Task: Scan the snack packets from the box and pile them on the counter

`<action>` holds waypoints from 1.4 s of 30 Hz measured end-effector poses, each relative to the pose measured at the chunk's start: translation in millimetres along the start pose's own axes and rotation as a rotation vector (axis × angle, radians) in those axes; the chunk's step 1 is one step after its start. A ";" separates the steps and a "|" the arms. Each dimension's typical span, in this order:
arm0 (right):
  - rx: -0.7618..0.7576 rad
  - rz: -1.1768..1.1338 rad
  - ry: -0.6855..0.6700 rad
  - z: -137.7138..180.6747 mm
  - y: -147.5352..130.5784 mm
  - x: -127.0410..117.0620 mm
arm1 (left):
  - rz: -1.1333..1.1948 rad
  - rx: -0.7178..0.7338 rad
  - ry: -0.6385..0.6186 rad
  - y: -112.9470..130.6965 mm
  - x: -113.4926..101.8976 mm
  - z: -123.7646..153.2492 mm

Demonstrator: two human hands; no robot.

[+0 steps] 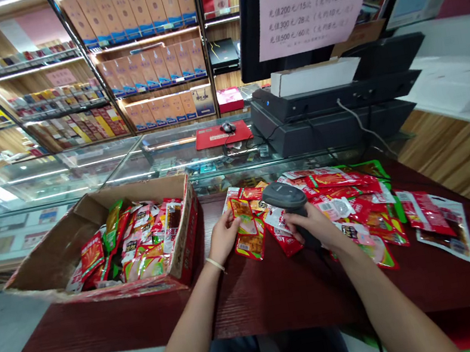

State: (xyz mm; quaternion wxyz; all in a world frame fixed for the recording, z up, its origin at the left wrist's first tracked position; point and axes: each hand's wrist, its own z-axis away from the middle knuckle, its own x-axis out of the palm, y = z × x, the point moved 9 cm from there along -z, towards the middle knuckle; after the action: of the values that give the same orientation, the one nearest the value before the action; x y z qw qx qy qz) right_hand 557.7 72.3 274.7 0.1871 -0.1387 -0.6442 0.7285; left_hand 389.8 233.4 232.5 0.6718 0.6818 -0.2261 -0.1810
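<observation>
Both bare forearms reach forward over the near edge of the table, drawing slightly toward each other. The left hand lies palm down, its fingers and thumb pinched together at the tips. The right hand is curled into a closed grasp, knuckles up, wrist straight.

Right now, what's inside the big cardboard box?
The cardboard box holds a loose heap of snack packets, mostly red, some green and yellow. The heap covers the box floor, so whatever lies under the top packets cannot be seen.
</observation>
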 end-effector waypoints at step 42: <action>-0.052 0.121 -0.212 -13.7 -50.0 183.7 | -0.495 -0.394 -0.016 21.0 -201.3 -38.3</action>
State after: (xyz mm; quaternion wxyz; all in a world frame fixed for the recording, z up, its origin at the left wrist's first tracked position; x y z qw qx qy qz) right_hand 404.7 172.3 329.6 0.0701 -0.1041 -0.6696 0.7320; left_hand 242.0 376.5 243.2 0.7248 0.5712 -0.0193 -0.3848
